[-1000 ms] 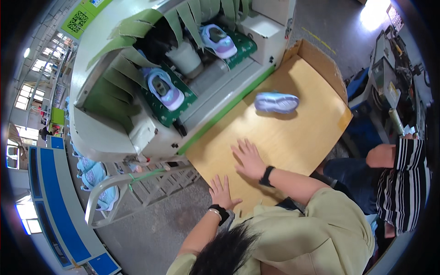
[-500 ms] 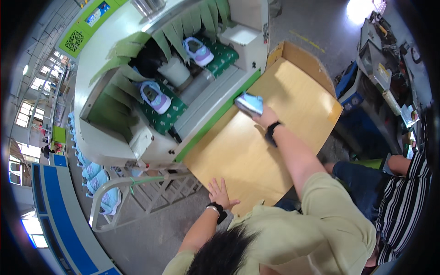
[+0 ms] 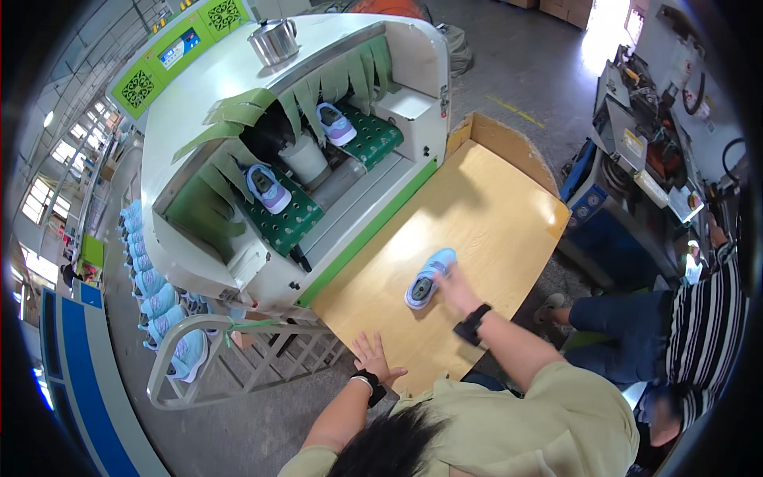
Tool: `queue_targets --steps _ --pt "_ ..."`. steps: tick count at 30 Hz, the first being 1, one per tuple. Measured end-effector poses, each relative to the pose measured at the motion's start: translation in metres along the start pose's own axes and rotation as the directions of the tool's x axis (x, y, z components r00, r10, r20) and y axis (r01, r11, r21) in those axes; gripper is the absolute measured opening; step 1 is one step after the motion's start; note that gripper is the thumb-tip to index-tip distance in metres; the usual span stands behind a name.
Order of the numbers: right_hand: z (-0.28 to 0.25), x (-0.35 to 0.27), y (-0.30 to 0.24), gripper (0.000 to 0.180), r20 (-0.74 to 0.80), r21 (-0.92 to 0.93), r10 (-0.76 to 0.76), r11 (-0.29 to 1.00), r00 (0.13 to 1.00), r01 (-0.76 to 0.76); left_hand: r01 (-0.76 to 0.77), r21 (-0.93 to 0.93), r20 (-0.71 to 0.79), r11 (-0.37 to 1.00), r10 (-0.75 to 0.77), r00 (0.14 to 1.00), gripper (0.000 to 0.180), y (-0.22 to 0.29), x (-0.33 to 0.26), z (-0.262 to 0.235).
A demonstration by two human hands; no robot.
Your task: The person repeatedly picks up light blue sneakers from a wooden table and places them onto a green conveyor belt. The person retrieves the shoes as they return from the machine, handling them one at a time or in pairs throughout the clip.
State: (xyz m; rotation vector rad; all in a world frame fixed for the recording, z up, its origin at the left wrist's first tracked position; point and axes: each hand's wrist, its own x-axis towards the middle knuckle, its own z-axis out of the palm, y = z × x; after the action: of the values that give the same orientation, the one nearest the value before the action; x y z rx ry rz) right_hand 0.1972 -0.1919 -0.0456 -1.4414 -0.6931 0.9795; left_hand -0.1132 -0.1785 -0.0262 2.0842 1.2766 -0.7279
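Observation:
A light blue sneaker (image 3: 430,277) with a lilac sole sits upright on the wooden tabletop (image 3: 493,230); a dark insert fills its opening. Beside its right side is my right hand (image 3: 459,292), blurred by motion, its fingertips at or against the shoe; whether they grip it I cannot tell. My left hand (image 3: 376,359) lies flat near the table's near left edge, fingers spread, holding nothing. Two similar sneakers, one nearer (image 3: 268,189) and one farther (image 3: 335,125), rest on green perforated plates inside the white machine beyond the table.
Green strip curtains (image 3: 314,87) hang in the machine's opening, and a metal pot (image 3: 273,41) stands on top. At left, several blue shoes (image 3: 168,318) hang or stand in a row near a grey metal frame (image 3: 199,324). A person in striped clothing (image 3: 699,326) is at my right.
The sneaker has come nearer from the machine's edge, changing from tilted in my right hand to upright on the table. My left hand has stayed almost in place; the view has shifted slightly.

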Motion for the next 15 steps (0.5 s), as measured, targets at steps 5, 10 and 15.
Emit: queue_targets --steps 5,10,15 --pt "0.085 -0.015 -0.005 0.074 -0.073 -0.479 -0.198 0.867 0.978 0.14 0.002 -0.004 0.002 1.0 -0.002 1.0 0.152 -0.008 0.004 0.004" --pt "0.113 -0.044 -0.022 0.074 0.374 -0.444 0.135 0.895 0.918 0.05 -0.02 0.057 -0.057 0.998 0.024 0.998 0.154 -0.024 0.016 0.014" --pt "0.079 -0.133 -0.004 0.071 0.401 -0.774 0.076 0.562 0.913 0.293 -0.099 0.143 -0.101 0.985 0.114 0.988 0.153 -0.023 0.027 0.018"
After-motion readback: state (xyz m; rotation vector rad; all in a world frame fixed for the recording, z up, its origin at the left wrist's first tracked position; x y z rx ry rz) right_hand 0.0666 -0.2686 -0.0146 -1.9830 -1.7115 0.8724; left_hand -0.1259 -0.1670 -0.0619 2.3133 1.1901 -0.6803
